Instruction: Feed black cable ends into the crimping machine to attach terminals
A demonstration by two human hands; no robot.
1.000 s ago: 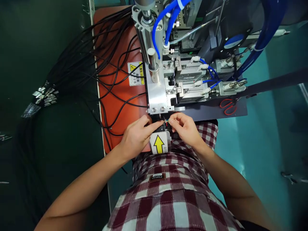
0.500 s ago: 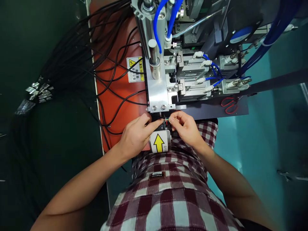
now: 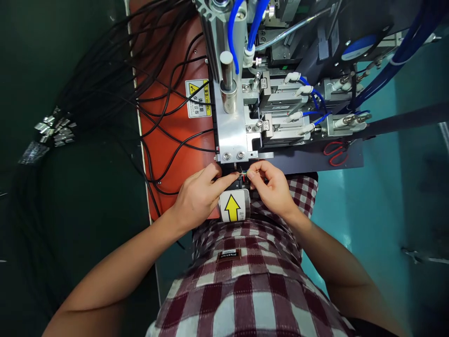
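Note:
Thin coloured wires (image 3: pixel 243 174), with red and green among them, lie between my fingertips at the front edge of the machine. My right hand (image 3: pixel 271 188) pinches these wires between thumb and forefinger. From the other side my left hand (image 3: pixel 197 194) reaches in, its forefinger stretched to the wire tips and its other fingers curled. The left thumb is mostly hidden. Just below the fingertips are a small black block (image 3: pixel 234 185) and a white label with a yellow arrow (image 3: pixel 232 207). The wires are too small to make out their exact ends.
A metal press with a cylinder (image 3: pixel 228 89) and blue air hoses (image 3: pixel 317 100) stands straight ahead. Black cables (image 3: pixel 168 121) cross the orange plate (image 3: pixel 175 164) to a bundle with shiny metal ends (image 3: pixel 55 127) at left. Red-handled scissors (image 3: pixel 336 153) lie at right.
The view has shifted slightly, so the machine appears a little further right. Both hands stay at the wires, with the right fingertips barely moved.

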